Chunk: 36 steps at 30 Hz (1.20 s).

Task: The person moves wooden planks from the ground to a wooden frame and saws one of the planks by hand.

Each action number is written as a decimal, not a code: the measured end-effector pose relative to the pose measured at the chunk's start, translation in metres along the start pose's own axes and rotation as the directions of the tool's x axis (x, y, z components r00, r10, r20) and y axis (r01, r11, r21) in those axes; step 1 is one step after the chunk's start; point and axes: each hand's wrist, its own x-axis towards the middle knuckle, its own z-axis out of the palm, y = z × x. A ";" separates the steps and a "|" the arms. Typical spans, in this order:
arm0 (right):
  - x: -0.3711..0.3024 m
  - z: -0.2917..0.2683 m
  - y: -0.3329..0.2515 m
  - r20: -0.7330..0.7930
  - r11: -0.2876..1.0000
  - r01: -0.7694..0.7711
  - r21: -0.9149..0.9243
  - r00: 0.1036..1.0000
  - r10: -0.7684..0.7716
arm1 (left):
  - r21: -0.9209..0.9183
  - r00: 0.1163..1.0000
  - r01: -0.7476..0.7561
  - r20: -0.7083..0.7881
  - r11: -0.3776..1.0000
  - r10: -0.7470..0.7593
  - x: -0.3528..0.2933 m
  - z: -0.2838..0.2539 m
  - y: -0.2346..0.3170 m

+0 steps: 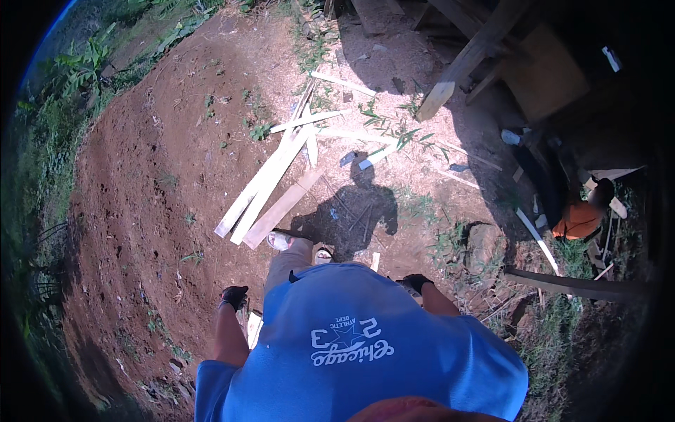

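Observation:
My left hand (234,296), in a dark glove, hangs low beside my body, over the bare soil. Near it, a short pale piece of wood (254,328) shows between my arm and my blue shirt. My right hand (418,282), also dark-gloved, is at my other side, partly hidden by the shirt; its fingers are too small and dark to read. Ahead of my feet lie several long pale boards (271,184), crossing one another on the ground. A browner board (285,209) lies alongside them, its near end close to my shoe (279,240).
A thick timber post (470,67) leans at the upper right by a shaded structure. At right, a person in orange (578,220) is near a dark beam (576,283) and scattered wood strips. A rock (485,246) sits among weeds. Reddish soil slopes at left.

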 end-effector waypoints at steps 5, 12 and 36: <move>0.013 0.001 -0.021 0.084 0.906 -0.262 0.332 0.965 0.248 | 0.155 0.990 -0.103 -0.080 0.983 0.116 0.030 -0.020 0.042; 0.083 -0.108 -0.018 -0.233 0.729 0.510 -0.457 0.722 -0.651 | 0.428 0.945 -0.302 0.019 0.852 0.326 0.101 -0.018 0.064; 0.376 -0.130 -0.921 0.301 -0.161 0.260 -0.952 0.703 -0.645 | -0.377 0.849 -0.019 -0.495 0.926 -0.184 0.107 0.085 0.118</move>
